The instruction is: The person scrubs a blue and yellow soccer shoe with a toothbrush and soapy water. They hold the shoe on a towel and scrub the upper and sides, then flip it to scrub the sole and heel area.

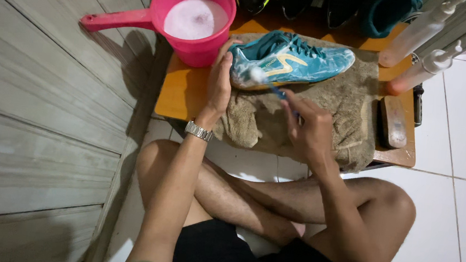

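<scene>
Packaging: two bottles, upper right of frame.
Clear spray bottles lie tilted, white nozzles, orange-tinted bases; no labels discernible.

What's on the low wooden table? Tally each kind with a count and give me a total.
Teal shoe: 1
Pink dipper of foamy water: 1
Brown towel: 1
Toothbrush: 1
Clear spray bottles: 2
Wooden-backed brush: 1
Total: 7

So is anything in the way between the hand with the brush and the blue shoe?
No. The right hand holds a toothbrush whose foamy head already touches the teal shoe. The left hand steadies the shoe's heel.
</scene>
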